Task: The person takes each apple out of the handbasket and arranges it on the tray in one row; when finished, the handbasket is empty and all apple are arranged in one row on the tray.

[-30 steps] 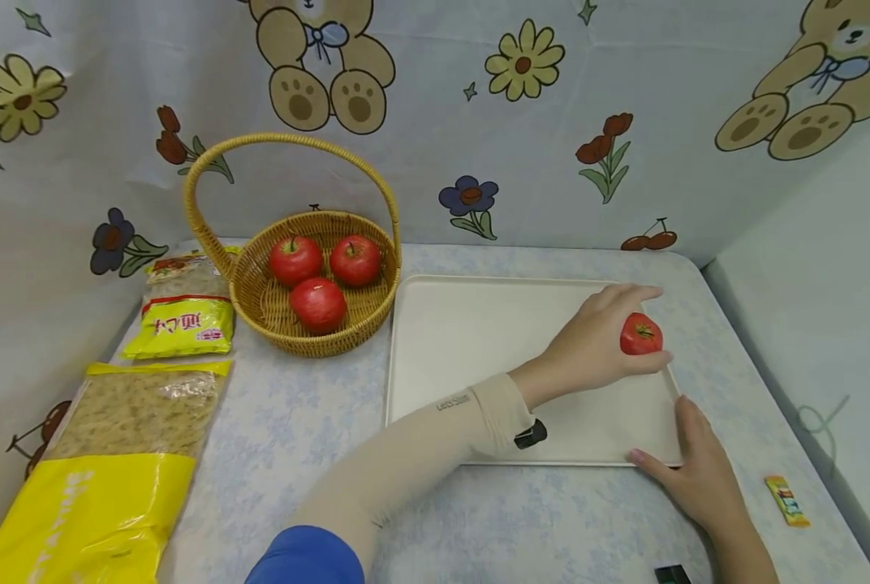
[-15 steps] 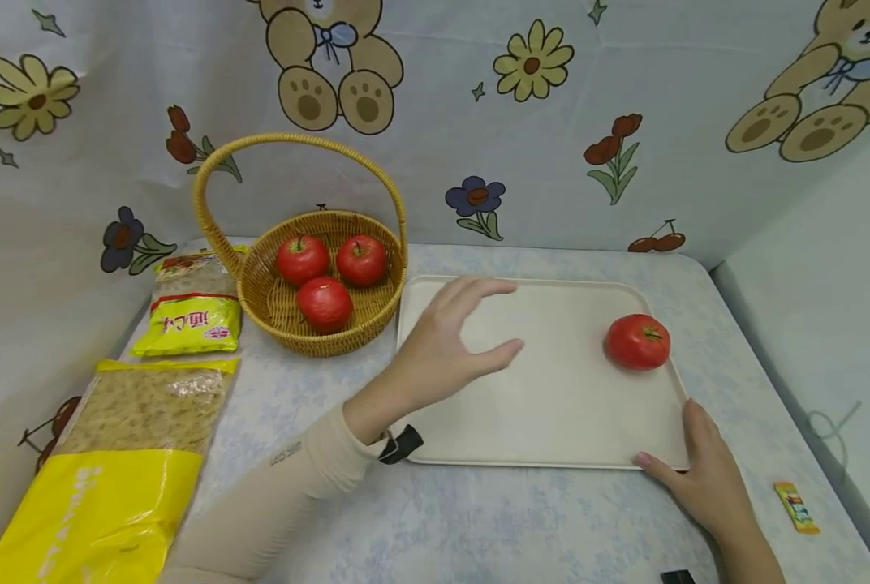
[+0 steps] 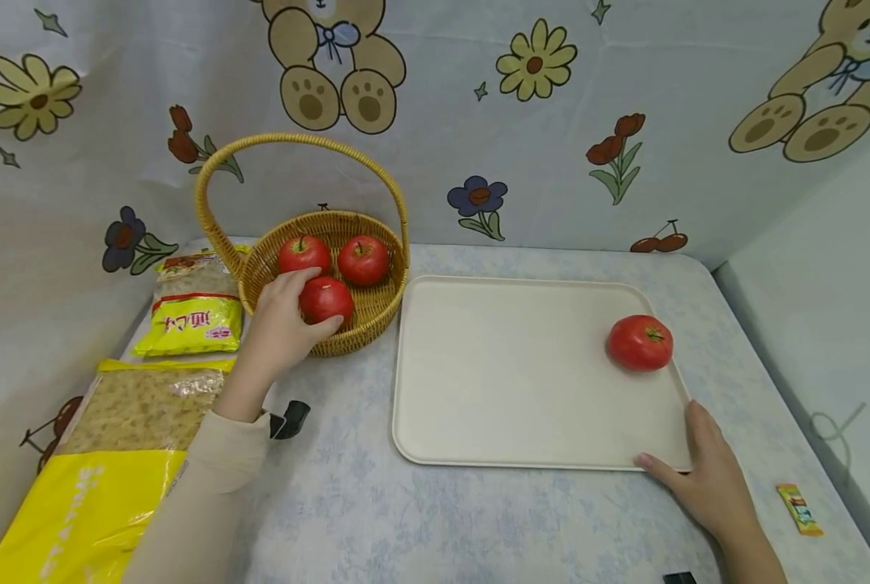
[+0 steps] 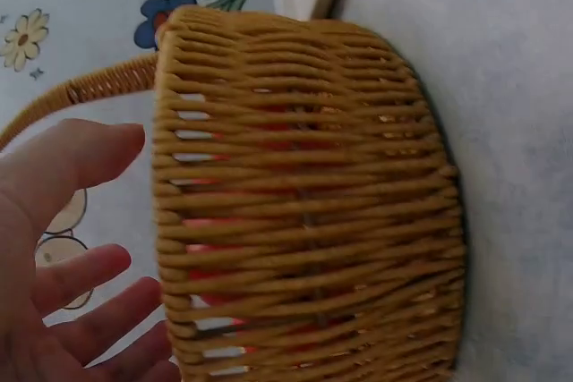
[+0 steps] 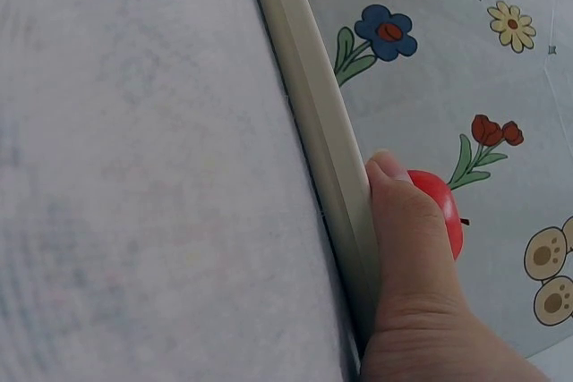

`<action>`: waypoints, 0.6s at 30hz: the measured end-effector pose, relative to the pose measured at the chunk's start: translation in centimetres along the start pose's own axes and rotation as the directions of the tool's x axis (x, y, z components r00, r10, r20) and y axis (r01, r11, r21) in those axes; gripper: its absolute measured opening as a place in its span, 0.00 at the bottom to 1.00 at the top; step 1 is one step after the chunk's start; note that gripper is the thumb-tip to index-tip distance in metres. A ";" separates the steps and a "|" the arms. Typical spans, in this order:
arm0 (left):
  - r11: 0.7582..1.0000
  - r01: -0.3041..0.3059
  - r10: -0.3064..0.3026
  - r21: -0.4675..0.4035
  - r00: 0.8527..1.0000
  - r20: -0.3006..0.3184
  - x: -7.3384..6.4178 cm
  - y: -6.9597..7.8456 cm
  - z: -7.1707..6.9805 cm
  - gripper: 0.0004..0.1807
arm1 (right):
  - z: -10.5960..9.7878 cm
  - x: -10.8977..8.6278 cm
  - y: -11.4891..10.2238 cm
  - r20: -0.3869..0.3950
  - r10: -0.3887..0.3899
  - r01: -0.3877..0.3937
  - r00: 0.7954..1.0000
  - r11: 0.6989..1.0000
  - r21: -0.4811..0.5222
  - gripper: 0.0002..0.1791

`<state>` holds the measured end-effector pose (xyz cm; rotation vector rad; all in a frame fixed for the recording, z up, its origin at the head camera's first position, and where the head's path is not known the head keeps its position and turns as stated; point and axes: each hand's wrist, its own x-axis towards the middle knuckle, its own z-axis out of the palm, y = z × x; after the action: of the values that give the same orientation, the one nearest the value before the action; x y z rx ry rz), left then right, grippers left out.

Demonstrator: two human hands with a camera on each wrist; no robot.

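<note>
My left hand (image 3: 277, 328) reaches over the near rim of the wicker basket (image 3: 365, 324). Its thumb and fingers spread on either side of the front red apple (image 3: 326, 299); contact is unclear. In the left wrist view the spaced fingers (image 4: 103, 324) are at the basket's rim, with red showing through the weave. Two more apples sit behind, one at back left (image 3: 303, 253) and one at back right (image 3: 363, 260). My right hand (image 3: 712, 470) holds the near right corner of the cream tray (image 3: 508, 373), thumb (image 5: 407, 221) against its edge. On the tray's right side lies a red tomato (image 3: 639, 342).
Left of the basket lie a small yellow food packet (image 3: 194, 312) and, nearer, a larger yellow bag (image 3: 106, 487). A small yellow sachet (image 3: 799, 509) is on the table right of my right hand. The basket's tall handle (image 3: 303, 138) arches over it.
My left hand has let go of the tomato on the tray and moved left across the tray to the front apple in the basket. The right hand stays at the tray's corner.
</note>
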<state>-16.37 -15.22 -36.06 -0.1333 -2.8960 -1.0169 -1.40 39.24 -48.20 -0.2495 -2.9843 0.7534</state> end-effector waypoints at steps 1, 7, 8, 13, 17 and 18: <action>1.000 0.020 -0.021 0.022 0.999 0.030 0.2 -0.4 -0.2 0.40 | 0.0 0.0 0.0 0.000 0.000 0.000 1.000 1.000 0.000 0.67; 0.991 0.114 -0.123 0.075 0.985 0.121 1.1 -1.5 -0.1 0.42 | 0.2 0.1 0.1 0.005 0.016 -0.016 1.000 1.000 0.003 0.68; 0.989 0.121 -0.131 0.082 0.984 0.124 1.2 -1.5 0.0 0.42 | 0.2 0.1 0.1 0.004 0.017 -0.017 1.000 1.000 0.004 0.68; 0.991 0.102 -0.113 0.089 0.986 0.123 1.9 -1.6 0.4 0.40 | 0.1 0.0 0.1 -0.011 0.005 -0.005 1.000 1.000 0.000 0.68; 0.992 0.071 -0.084 0.100 0.988 0.127 2.4 -1.7 0.7 0.40 | 0.0 0.0 0.2 -0.014 -0.003 0.003 1.000 1.000 0.001 0.68; 0.993 0.070 -0.082 0.097 0.989 0.125 2.5 -1.6 0.8 0.40 | 0.0 0.0 0.2 -0.013 -0.003 0.003 1.000 1.000 -0.001 0.68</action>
<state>-19.07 -15.85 -37.47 -0.0861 -3.0811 -0.9149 -1.40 39.42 -48.33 -0.2494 -2.9721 0.7466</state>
